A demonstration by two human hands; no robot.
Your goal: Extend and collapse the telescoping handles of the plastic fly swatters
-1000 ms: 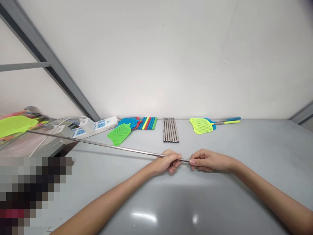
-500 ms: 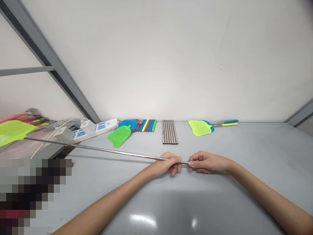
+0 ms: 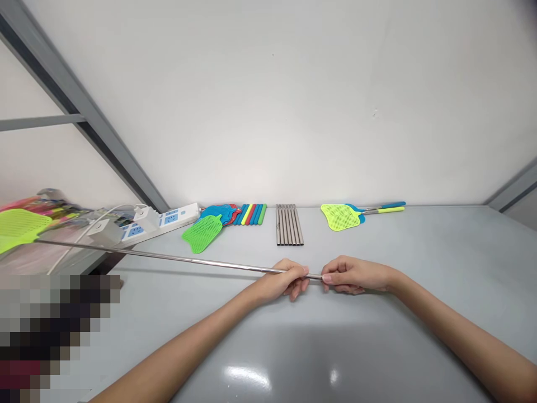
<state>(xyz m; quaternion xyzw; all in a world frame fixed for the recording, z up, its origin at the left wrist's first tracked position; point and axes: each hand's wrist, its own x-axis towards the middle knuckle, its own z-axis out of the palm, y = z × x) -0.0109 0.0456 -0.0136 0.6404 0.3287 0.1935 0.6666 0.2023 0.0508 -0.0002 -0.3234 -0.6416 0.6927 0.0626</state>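
A fly swatter with a long, drawn-out metal rod stretches across the left half of the head view. Its yellow-green mesh head hangs at the far left. My left hand is closed round the rod close to its right end. At that end, the thumb and fingers of my right hand pinch the rod tip, a short gap away from the left hand. No coloured grip shows on the rod, though the fingers hide its very tip.
Behind the hands lie several metal tubes, several coloured handles, and loose green and blue swatter heads. Two swatters with grips rest at the back right. A power strip with plugs stands left, beside bagged items.
The view has shifted slightly, so everything sits a little further left. Both hands keep their hold on the rod, with no clear movement along it.
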